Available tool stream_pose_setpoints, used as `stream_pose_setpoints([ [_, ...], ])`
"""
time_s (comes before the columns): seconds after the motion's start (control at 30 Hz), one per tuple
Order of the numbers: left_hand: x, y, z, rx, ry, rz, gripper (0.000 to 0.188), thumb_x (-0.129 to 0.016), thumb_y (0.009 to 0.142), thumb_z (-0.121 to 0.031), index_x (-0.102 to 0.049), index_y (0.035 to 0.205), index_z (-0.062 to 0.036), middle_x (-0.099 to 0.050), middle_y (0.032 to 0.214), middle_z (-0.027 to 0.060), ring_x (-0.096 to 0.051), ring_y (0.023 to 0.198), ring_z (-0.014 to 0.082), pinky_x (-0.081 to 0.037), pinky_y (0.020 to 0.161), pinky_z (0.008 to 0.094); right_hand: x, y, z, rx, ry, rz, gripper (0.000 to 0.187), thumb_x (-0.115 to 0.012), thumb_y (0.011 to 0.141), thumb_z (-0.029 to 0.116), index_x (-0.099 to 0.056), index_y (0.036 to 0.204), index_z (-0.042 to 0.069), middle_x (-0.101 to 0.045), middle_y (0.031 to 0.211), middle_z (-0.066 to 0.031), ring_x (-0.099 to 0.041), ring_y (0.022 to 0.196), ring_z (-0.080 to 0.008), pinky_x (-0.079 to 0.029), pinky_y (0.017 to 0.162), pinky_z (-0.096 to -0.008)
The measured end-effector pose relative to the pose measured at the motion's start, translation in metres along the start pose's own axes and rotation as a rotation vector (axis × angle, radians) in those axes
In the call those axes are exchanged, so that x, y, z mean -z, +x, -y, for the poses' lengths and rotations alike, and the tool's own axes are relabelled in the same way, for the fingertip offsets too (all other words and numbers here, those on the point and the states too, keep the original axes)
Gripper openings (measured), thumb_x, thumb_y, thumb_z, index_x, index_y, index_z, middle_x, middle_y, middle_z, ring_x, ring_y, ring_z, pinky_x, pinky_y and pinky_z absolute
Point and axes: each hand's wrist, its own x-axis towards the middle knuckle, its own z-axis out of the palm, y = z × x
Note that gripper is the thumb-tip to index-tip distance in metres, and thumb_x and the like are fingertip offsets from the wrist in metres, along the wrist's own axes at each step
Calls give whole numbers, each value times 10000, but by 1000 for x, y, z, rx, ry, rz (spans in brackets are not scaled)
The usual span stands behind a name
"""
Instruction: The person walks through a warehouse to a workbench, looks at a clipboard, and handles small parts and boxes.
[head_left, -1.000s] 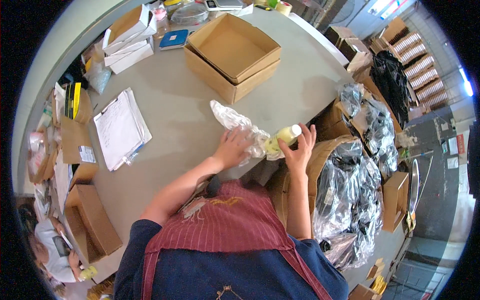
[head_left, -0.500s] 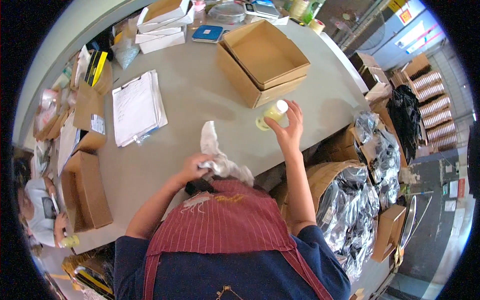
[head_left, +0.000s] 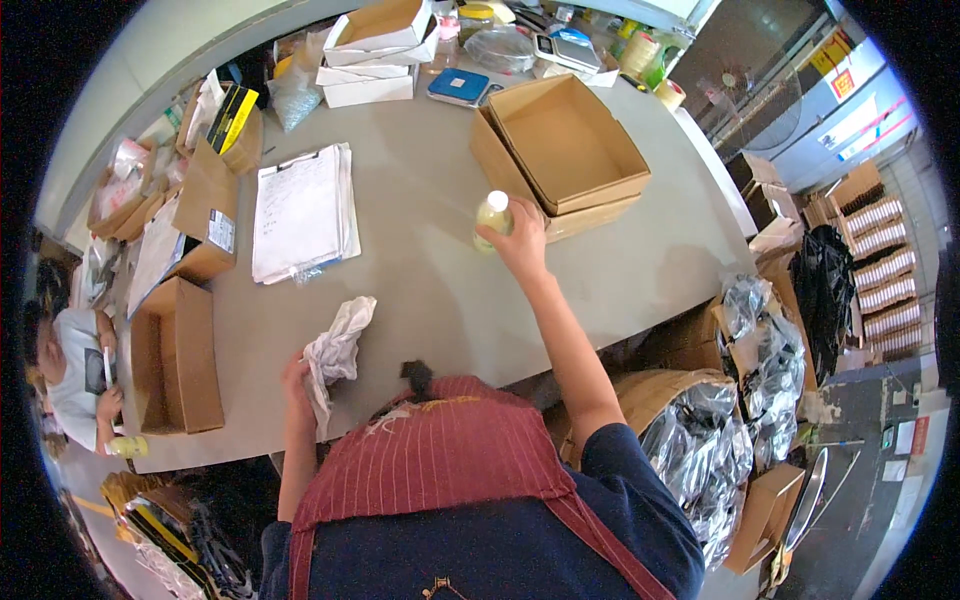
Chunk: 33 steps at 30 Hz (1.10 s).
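My right hand (head_left: pixel 522 237) is closed round a small bottle with a white cap and pale yellow contents (head_left: pixel 492 216). The bottle stands upright at the table's middle, close to the front left side of the nested cardboard boxes (head_left: pixel 570 140); whether its base touches the table I cannot tell. Near the table's front edge, my left hand (head_left: pixel 298 385) grips a crumpled white cloth (head_left: pixel 342 345), which hangs partly over its fingers. To the left of the bottle, a stack of written sheets on a clipboard (head_left: pixel 305 215) lies flat.
An open cardboard box (head_left: pixel 180 355) stands at the table's left edge, beside a co-worker (head_left: pixel 80 370) near another yellow bottle (head_left: pixel 128 446). White boxes (head_left: pixel 375 60) and a blue-topped scale (head_left: pixel 463 86) sit at the back. Bins lined with silvery plastic bags (head_left: pixel 700 450) flank the right edge.
My right hand has carried the bottle leftward, nearer the cardboard boxes' left side. My left hand has moved left with the cloth, away from the apron. The view has shifted slightly.
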Motion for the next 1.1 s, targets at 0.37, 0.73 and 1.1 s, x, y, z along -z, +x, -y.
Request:
stream_pose_setpoints([
  [0.37, -37, -11, -4, -59, 29, -138, 385, -591, 831, -146, -658, 1161, 39, -687, 1048, 73, -632, 968, 174, -485, 878, 282, 54, 29, 21, 183, -543, 65, 380, -692, 787, 173, -578, 1118, 24, -538, 1285, -191, -517, 1134, -387, -430, 945, -495],
  [0.73, -12, -6, 20, -132, 90, -78, 431, -652, 838, -236, -635, 1187, 18, -668, 1069, 74, -620, 956, 175, -490, 841, 304, 101, 4, -9, -14, -665, 372, 366, -594, 912, 327, -449, 1154, 94, -679, 812, -193, -645, 829, -369, -418, 836, -471],
  [1.1, -14, -1, 23, -91, 65, -95, 412, -624, 897, -164, -590, 1251, 44, -656, 1149, 100, -613, 1038, 190, -472, 935, 320, 238, -36, -43, -254, -531, 184, 403, -660, 894, 413, -694, 890, 12, -648, 775, -194, -635, 786, -375, -498, 720, -461],
])
